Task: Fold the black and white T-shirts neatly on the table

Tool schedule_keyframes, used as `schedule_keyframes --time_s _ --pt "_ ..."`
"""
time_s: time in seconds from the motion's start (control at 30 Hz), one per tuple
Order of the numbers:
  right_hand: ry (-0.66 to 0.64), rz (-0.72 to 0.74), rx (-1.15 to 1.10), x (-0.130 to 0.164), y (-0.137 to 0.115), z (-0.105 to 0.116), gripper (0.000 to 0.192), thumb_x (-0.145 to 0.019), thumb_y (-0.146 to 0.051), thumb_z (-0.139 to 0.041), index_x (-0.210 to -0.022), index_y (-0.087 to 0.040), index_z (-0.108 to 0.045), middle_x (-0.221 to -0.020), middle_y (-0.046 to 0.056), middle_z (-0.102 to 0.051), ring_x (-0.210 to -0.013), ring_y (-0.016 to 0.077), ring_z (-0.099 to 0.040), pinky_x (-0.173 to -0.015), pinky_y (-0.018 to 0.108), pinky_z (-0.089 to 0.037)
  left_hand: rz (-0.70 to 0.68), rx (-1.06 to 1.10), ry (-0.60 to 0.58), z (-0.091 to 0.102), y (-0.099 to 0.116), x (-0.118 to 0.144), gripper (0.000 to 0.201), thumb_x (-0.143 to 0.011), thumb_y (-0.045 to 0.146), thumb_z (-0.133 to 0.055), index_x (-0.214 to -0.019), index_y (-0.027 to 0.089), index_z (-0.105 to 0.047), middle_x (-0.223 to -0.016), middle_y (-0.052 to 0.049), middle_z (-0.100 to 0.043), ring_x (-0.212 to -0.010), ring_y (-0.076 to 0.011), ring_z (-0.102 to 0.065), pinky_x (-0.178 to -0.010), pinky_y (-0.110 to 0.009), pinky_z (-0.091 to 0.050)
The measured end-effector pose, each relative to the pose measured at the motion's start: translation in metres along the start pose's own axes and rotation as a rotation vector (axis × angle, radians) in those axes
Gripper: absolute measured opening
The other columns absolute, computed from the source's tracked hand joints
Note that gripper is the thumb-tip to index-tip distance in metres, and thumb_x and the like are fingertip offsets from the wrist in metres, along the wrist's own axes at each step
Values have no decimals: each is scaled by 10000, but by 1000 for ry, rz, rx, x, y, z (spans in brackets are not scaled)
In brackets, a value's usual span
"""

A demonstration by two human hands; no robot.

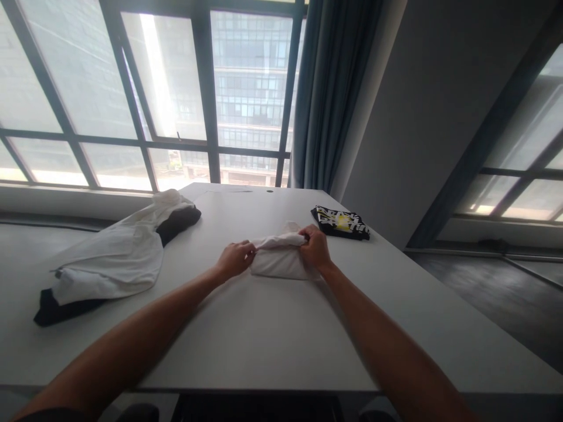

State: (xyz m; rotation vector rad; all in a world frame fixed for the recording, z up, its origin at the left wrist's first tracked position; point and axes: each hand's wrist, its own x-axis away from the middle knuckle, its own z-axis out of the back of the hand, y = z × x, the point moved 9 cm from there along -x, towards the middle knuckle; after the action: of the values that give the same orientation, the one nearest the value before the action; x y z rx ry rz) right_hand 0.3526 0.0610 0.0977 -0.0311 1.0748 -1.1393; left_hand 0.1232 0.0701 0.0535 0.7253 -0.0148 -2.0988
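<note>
A white cloth garment, partly folded, lies on the white table in front of me. Its far edge is lifted and rolled slightly toward me. My left hand pinches the left end of that edge between thumb and fingers. At the right end, my right hand is closed around the cloth, its fingertips partly hidden. What kind of garment it is cannot be made out.
Left on the table, a loose heap of white and black clothing spreads out. A folded black garment with white and yellow print lies near the right edge. Beyond the table are windows and a blue-grey curtain.
</note>
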Motion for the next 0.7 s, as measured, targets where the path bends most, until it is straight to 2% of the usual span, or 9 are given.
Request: schedule_keyframes --time_s 0.1,0.13,0.2,0.27,0.33,0.43,0.5,0.6,0.7 --pt "212 94 156 2 -3 28 165 -719 -72 -471 -730 -221 -541 -863 76 -572 -927 243 -534 -883 387 -453 42 -115 283 45 -17 -2 204 -911 218 -464 -915 221 -667 -942 -77 -687 -899 -236 -637 -819 -358 -476" --pt "206 141 184 2 -6 28 175 -730 -60 -467 -729 -226 -522 -892 83 -577 -955 248 -528 -902 394 -445 34 -150 360 56 -20 0 188 -914 218 -462 -899 212 -650 -958 -93 -679 -957 -254 -622 -851 -381 -469" --pt "64 220 222 3 -9 14 190 -712 -39 -481 -721 -227 -502 -963 96 -603 -990 250 -527 -916 391 -437 -9 -191 429 68 -25 4 158 -907 215 -469 -869 203 -621 -1031 -122 -674 -1055 -282 -590 -907 -425 -454" --pt "-162 242 226 6 -6 -8 186 -678 -35 -507 -701 -220 -502 -1028 97 -639 -996 242 -544 -908 368 -441 -51 -162 391 63 -31 8 146 -898 201 -462 -883 205 -608 -1145 -129 -670 -1126 -285 -570 -948 -448 -444" --pt "-359 188 180 12 4 -26 162 -657 -51 -530 -680 -211 -516 -1020 81 -673 -962 222 -576 -885 335 -452 -47 -80 309 50 -40 11 181 -905 209 -441 -971 209 -609 -1220 -117 -665 -1163 -270 -572 -991 -459 -436" --pt "-530 -2 39 19 24 -41 134 -613 -82 -559 -678 -200 -559 -830 24 -684 -816 185 -602 -794 290 -470 23 46 133 21 -54 10 319 -926 333 -454 -1188 216 -594 -1224 -110 -681 -1145 -263 -605 -1010 -457 -449" --pt "-616 -141 -114 23 32 -47 138 -575 -112 -587 -687 -193 -588 -714 -14 -650 -730 167 -593 -728 274 -472 37 83 14 3 -55 8 405 -896 423 -514 -1236 226 -613 -1232 -109 -683 -1130 -274 -614 -1000 -447 -460" --pt "-752 -303 -388 32 30 -55 127 -599 -226 -644 -715 -175 -636 -667 -15 -635 -671 159 -596 -676 274 -474 31 145 -77 -6 -50 5 374 -853 469 -557 -1087 221 -711 -1124 -101 -712 -974 -253 -646 -901 -394 -500" --pt "-798 -341 -477 36 22 -56 349 -686 -416 -684 -929 -167 -709 -701 0 -647 -603 145 -585 -624 278 -465 15 297 -191 -11 -42 4 394 -838 545 -560 -892 194 -729 -852 -60 -708 -745 -198 -621 -712 -318 -505"
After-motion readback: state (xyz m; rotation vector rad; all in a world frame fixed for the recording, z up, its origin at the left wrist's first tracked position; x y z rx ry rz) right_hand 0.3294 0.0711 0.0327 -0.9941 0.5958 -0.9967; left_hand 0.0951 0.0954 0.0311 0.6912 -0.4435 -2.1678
